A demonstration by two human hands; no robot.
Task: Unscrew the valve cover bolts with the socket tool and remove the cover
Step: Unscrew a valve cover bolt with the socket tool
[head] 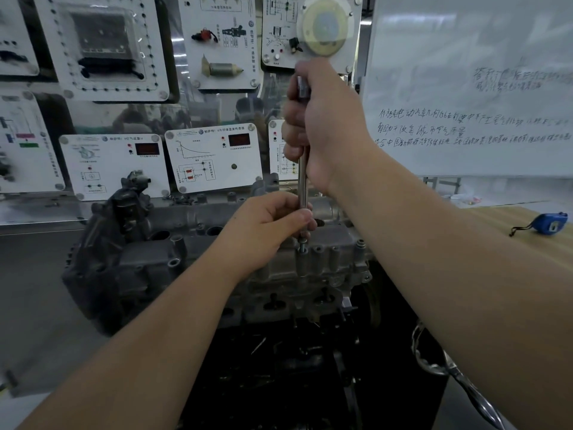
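Engine block with the valve cover (pixel 310 243) sits dead center on a dark stand, socket tool (pixel 302 181) standing upright on a bolt (pixel 302 248) near its front edge. Right hand (pixel 322 125) has its grip wrapped round the tool's top, left hand (pixel 266 225) pinches the shaft low down. Behind: training panels (pixel 214 156) and a whiteboard (pixel 471 88); a blue tape measure (pixel 548 223) on the wooden worktop (pixel 508 218) at right.

Auto training workshop: sensor demo panels (pixel 214 156) across upper left, handwritten whiteboard (pixel 471 88) upper right, engine (pixel 192 243) on stand at centre.
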